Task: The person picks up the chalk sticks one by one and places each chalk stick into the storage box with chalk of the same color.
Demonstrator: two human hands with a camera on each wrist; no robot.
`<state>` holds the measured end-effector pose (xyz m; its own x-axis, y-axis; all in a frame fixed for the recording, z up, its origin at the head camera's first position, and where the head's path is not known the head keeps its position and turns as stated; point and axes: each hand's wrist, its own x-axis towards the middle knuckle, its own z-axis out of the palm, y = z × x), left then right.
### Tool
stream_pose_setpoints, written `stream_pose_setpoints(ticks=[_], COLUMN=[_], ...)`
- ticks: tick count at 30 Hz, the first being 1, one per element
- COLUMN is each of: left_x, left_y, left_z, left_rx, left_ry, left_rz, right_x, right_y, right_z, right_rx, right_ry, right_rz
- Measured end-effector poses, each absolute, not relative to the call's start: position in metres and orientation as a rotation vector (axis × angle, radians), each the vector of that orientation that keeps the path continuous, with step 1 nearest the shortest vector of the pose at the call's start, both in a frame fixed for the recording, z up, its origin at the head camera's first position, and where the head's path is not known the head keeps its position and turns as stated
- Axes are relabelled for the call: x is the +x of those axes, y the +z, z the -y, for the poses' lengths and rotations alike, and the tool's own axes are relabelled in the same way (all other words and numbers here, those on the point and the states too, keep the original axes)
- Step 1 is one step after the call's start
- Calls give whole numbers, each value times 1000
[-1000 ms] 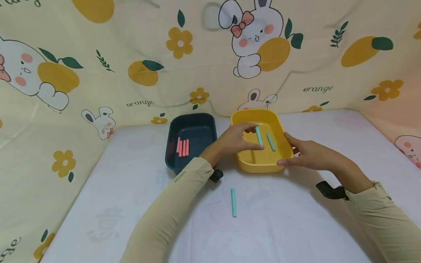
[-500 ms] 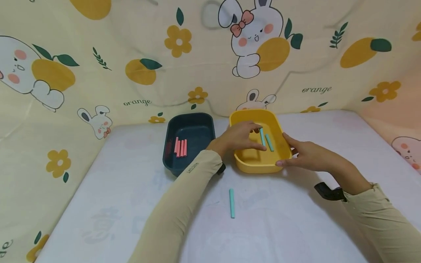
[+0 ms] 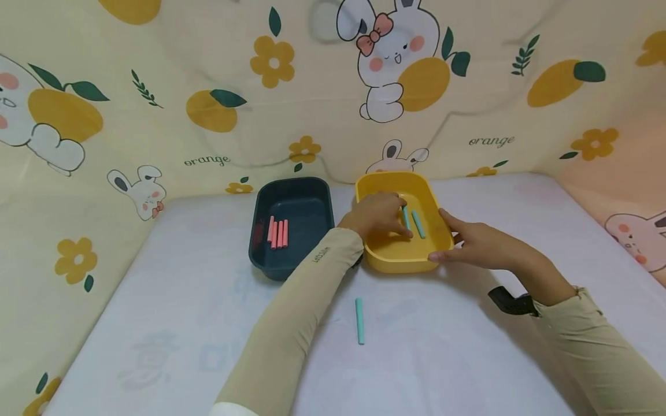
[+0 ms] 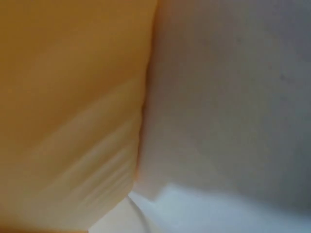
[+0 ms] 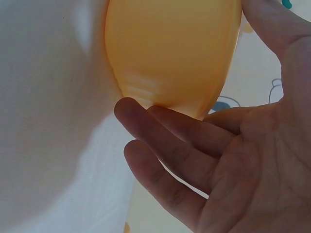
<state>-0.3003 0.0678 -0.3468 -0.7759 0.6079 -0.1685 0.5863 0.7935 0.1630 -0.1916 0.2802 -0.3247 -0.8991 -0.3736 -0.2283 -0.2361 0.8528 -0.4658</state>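
Inside the yellow tub, my left hand pinches a teal chalk stick end to end between finger and thumb, low over the tub's floor. A second teal chalk stick lies just right of it. My right hand holds the tub's right side, thumb near the front corner and fingers against the outer wall. The right wrist view shows those fingers touching the tub from outside. Only the tub's wall and tabletop fill the left wrist view; the left hand is hidden there.
A dark blue tub stands left of the yellow one, with several pink chalk sticks lying in it. One more teal chalk stick lies on the white tabletop in front. A printed cloth hangs behind.
My left hand has lowered the teal chalk stick deeper into the yellow tub, beside the other one. My right hand keeps its place on the tub. The whole view has shifted slightly.
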Motion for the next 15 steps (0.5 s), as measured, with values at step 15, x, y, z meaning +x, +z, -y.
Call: stream_pose_setpoints(ticks=[15], left_x=[-294], left_y=[-353], left_z=[-68], left_rx=[916], left_ry=[-32], left_rz=[-2791], right_x=[-191], right_y=[-326], right_z=[-279], right_rx=[-415], right_ry=[-605], right_rz=[-2702])
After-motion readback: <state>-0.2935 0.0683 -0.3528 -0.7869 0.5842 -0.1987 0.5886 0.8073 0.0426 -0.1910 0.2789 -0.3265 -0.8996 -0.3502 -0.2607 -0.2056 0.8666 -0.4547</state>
